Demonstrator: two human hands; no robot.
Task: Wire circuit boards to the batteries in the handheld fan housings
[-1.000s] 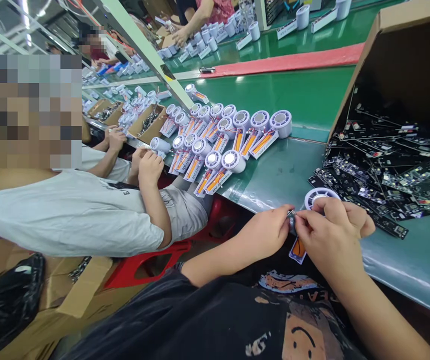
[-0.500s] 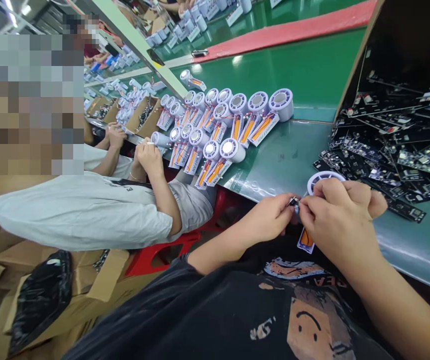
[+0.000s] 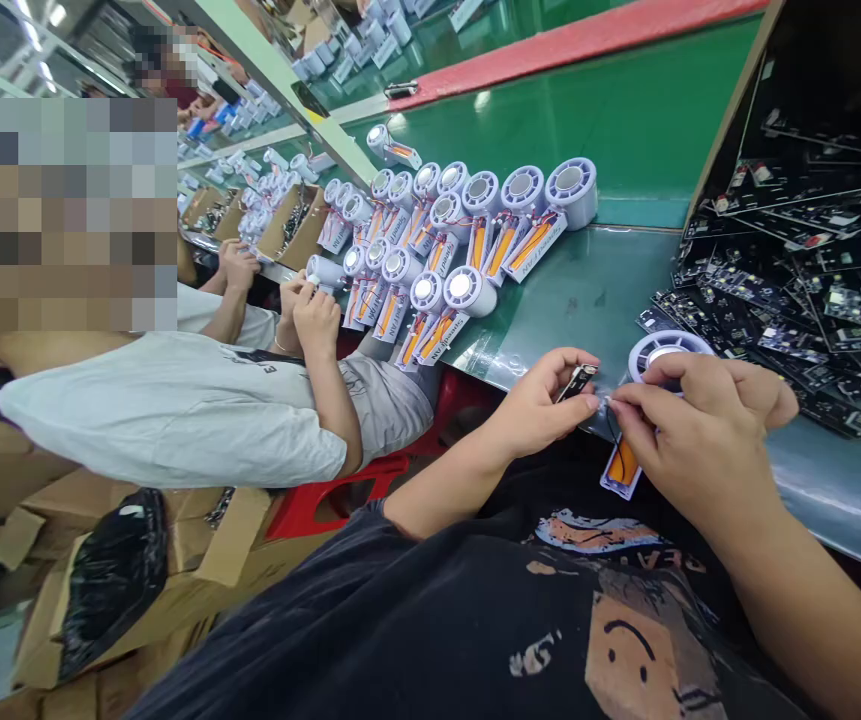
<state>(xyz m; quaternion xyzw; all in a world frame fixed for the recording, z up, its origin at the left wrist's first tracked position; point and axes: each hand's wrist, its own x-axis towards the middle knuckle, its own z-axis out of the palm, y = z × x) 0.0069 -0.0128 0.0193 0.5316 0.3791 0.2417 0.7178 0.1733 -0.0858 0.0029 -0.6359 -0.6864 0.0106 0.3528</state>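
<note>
My left hand (image 3: pixel 546 405) is closed on a small black circuit board (image 3: pixel 578 381), thumb and fingers pinching it near the table's front edge. Just to its right, the fingertips of my right hand (image 3: pixel 704 420) pinch a thin dark wire (image 3: pixel 611 425) with a small pale tip. This wire runs down towards the handle of a white handheld fan (image 3: pixel 644 350). The fan's round head lies on the table, partly covered by my right hand. An orange strip (image 3: pixel 623 462) shows in its open handle, which hangs over the edge.
A heap of black circuit boards (image 3: pixel 782 330) spills from a carton at the right. Several white fans (image 3: pixel 475 290) with open handles stand in rows on the green table (image 3: pixel 550 310). At the left a co-worker (image 3: pixel 175 400) handles another fan. Cartons (image 3: pixel 224 550) lie on the floor.
My hands have moved slightly apart. The circuit board now shows more fully in my left hand, and the wire shows below my right fingertips. The camera view has shifted a little.
</note>
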